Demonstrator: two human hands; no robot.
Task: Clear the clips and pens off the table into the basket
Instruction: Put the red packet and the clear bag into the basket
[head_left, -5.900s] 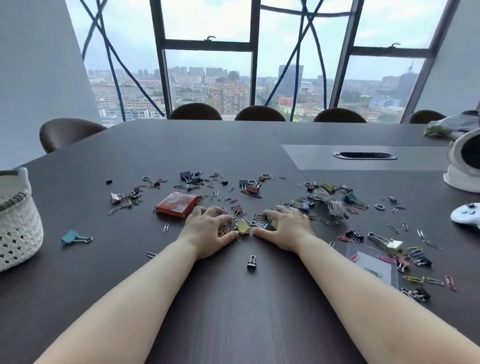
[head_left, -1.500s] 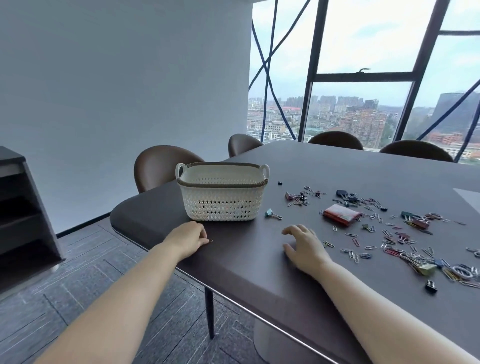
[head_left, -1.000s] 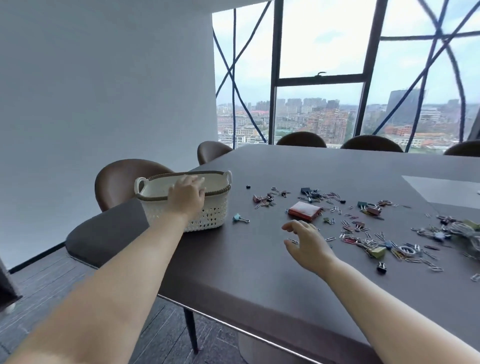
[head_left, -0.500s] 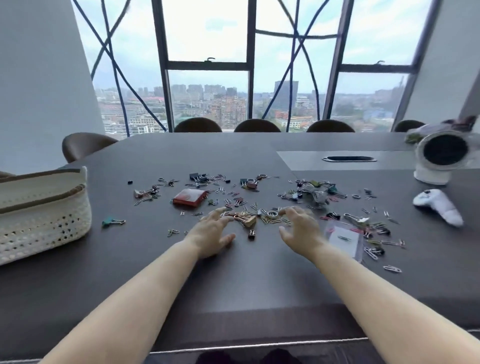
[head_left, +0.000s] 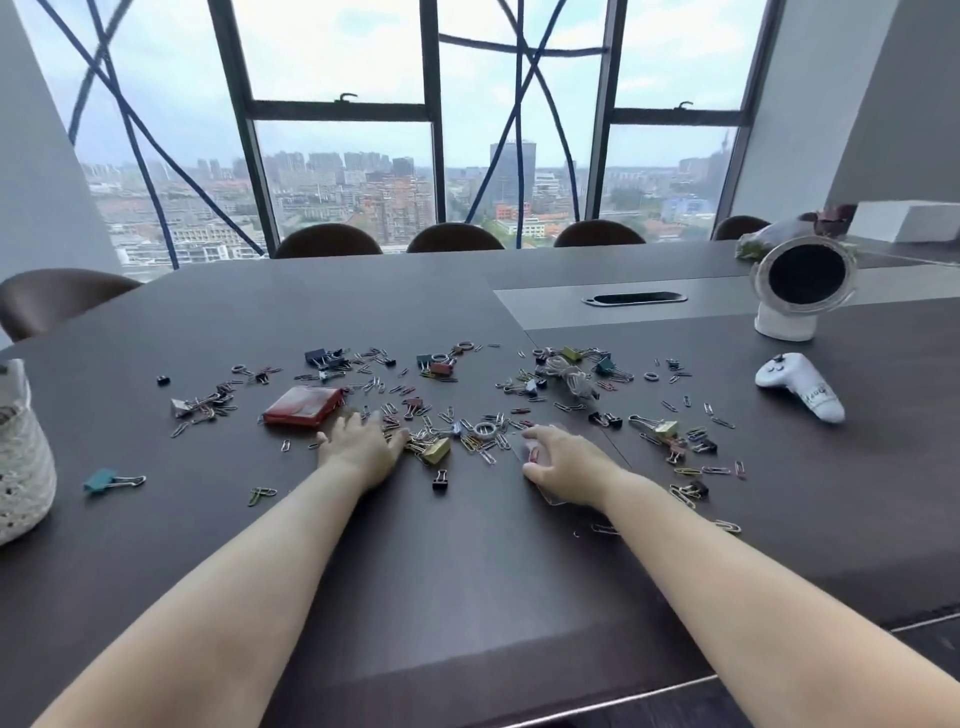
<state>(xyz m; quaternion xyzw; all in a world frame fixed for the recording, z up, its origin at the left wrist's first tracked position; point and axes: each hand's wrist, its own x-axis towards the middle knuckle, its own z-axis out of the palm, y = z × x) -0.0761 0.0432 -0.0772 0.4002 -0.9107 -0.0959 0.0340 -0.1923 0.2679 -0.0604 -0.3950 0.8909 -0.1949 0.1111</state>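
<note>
Several paper clips and binder clips (head_left: 457, 415) lie scattered across the middle of the dark table (head_left: 467, 571). My left hand (head_left: 361, 449) rests flat at the near edge of the pile, fingers spread toward a gold binder clip (head_left: 436, 449). My right hand (head_left: 563, 460) is cupped over a clear plastic sheet (head_left: 550, 496), a red clip under its fingers. A black binder clip (head_left: 440, 479) lies between the hands. The white woven basket (head_left: 23, 457) stands at the far left, partly cut off by the frame edge.
A red box (head_left: 302, 406) lies left of the pile. A teal binder clip (head_left: 106, 480) sits near the basket. A white controller (head_left: 800, 387) and a round white fan (head_left: 800, 286) stand at the right. Brown chairs (head_left: 452, 239) line the far side by the window.
My left hand went to the basket about a second ago and came back. Both hands now rest at the clip pile, the right one further right, over the plastic sheet.
</note>
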